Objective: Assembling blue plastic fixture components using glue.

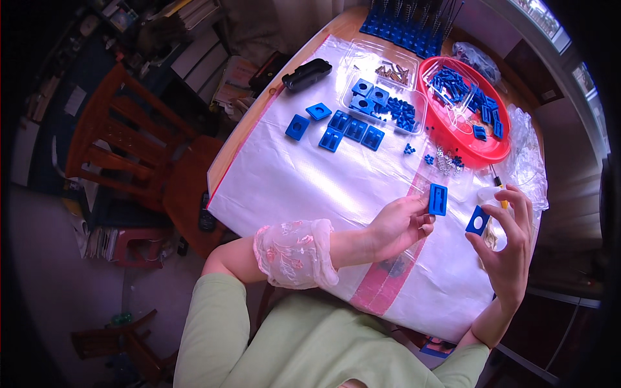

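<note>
Above the table, my left hand point(402, 227) pinches a blue rectangular plastic part point(437, 199) with a long recess in its face. To its right, my right hand point(508, 242) grips a flat blue plate point(477, 220) by its edges between thumb and fingers; a round hole goes through its middle. The two pieces are held apart. Several similar blue parts point(355, 129) lie farther back on the white cover, with loose holed plates point(297, 127) to their left. Small silvery pieces point(446, 161) and tiny blue pieces point(409, 149) are scattered beyond my hands.
A clear plastic tray point(419, 123) holds blue plates and small blue parts; brass-coloured pieces point(392, 73) lie in another section behind. A red basin point(479, 157) with blue parts stands at the back right, beside crumpled clear plastic point(527, 152). A black case point(307, 75) sits far left.
</note>
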Available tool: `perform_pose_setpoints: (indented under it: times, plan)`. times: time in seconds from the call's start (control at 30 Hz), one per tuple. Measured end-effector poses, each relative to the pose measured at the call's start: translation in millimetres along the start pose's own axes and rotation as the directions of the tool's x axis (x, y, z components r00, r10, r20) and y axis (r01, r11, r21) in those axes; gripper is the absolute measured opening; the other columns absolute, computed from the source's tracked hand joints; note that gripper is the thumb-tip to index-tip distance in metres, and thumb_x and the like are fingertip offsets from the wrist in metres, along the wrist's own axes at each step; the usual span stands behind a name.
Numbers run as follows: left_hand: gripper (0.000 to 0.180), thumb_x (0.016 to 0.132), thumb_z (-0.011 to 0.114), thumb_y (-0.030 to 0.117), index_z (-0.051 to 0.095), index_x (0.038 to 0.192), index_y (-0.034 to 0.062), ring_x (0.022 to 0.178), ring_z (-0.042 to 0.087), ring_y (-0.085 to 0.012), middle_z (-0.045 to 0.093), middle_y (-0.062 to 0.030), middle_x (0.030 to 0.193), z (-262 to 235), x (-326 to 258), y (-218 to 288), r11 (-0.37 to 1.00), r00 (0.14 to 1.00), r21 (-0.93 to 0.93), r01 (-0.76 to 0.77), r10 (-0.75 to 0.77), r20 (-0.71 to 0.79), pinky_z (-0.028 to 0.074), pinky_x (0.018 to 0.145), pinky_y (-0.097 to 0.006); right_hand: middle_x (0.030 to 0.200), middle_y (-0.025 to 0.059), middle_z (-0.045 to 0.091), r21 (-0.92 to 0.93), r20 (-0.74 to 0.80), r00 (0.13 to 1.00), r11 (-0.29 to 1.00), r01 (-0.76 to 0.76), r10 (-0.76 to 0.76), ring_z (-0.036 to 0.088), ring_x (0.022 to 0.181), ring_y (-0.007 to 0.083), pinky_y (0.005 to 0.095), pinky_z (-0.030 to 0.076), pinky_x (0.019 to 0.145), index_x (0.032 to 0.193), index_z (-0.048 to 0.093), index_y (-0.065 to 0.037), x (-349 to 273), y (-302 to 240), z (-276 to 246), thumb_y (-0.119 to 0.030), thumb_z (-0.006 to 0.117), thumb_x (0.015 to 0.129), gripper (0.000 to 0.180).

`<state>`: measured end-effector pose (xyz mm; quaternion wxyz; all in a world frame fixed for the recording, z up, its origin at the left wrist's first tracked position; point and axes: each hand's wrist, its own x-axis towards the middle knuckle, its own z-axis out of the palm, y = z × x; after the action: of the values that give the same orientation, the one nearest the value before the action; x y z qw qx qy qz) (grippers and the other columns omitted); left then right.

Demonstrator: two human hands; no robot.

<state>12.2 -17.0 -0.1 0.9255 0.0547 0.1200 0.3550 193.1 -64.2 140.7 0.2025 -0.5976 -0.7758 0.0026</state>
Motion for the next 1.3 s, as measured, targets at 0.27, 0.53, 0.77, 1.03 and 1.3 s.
perform_pose_setpoints:
  times: [0.27,0.53,0.77,1.03,1.3]
  plan:
    - [0.025,0.106,0.042,0.026,0.054,0.115,0.0055,0.08,0.046,-0.01,0.057,-0.0027,0.1,-10,4,5,0.999,0.999,-0.023,0.022,-0.021,0.028,0.042,0.07,-0.025,0.118,0.0137,0.056,0.007,0.016,1.0,1.0,-0.008,0.008,0.049,0.126,0.0366,0.0485,0.043,0.101,0.093,0.067,-0.003,1,1,9,-0.001,0.086,0.056,0.042]
    - [0.023,0.106,0.043,0.022,0.054,0.107,0.0026,0.077,0.051,-0.0114,0.055,-0.0048,0.091,-3,0,9,1.0,0.999,-0.027,-0.008,0.007,-0.039,0.047,0.068,-0.025,0.121,0.0117,0.056,-0.004,0.022,1.0,1.0,-0.016,0.016,0.048,0.128,0.0351,0.0471,0.041,0.104,0.096,0.067,-0.005,1,3,13,-0.004,0.085,0.055,0.046]
    - [0.023,0.106,0.042,0.022,0.055,0.106,0.0032,0.077,0.051,-0.0113,0.056,-0.0043,0.089,-9,0,4,1.0,0.999,-0.019,0.02,-0.021,-0.026,0.046,0.069,-0.025,0.121,0.0115,0.056,-0.01,0.026,1.0,1.0,-0.004,0.004,0.048,0.129,0.0344,0.0469,0.042,0.103,0.097,0.067,-0.005,2,1,15,-0.003,0.085,0.056,0.045]
    - [0.023,0.106,0.042,0.021,0.056,0.107,0.0031,0.077,0.051,-0.0113,0.055,-0.0041,0.088,-6,-2,5,0.999,0.999,-0.032,0.021,-0.023,-0.035,0.046,0.069,-0.025,0.121,0.0128,0.055,0.005,0.033,0.999,0.999,-0.033,0.033,0.047,0.128,0.0359,0.0482,0.042,0.103,0.095,0.067,-0.004,2,-2,19,-0.002,0.086,0.056,0.043]
    - [0.022,0.106,0.042,0.022,0.055,0.107,0.0031,0.079,0.053,-0.0117,0.057,-0.0053,0.09,-9,-1,6,1.0,1.0,-0.025,0.017,-0.017,-0.016,0.047,0.069,-0.025,0.12,0.0135,0.055,-0.001,0.036,0.999,1.0,-0.027,0.027,0.047,0.128,0.0365,0.0487,0.042,0.103,0.093,0.067,-0.003,2,-5,21,-0.002,0.086,0.056,0.042]
